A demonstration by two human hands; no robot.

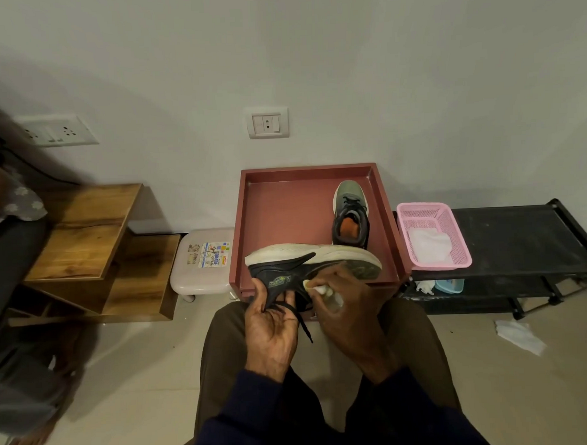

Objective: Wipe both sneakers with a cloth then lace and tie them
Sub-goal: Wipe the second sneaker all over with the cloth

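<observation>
One view: head-worn, wide-angle. Aimed forward and down from seated height, over lap (223, 358). Left hand (272, 326), right hand (350, 307) and sneaker (313, 260) seen near, low centre. Tray (238, 224) framed just beyond, at mid-distance. Far wall (313, 55) spread across upper half, lines bent by lens. Shelf (82, 226) caught at left edge, rack (519, 234) at right. Floor (140, 361) taken in on both sides of lap, near edge.

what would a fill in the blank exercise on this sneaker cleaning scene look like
1. The left hand grips the held sneaker while the right hand presses a white ____ against it.
2. The other sneaker stands inside the red ____.
3. The basket on the black rack is ____ in colour.
Missing words: cloth; tray; pink.
</observation>
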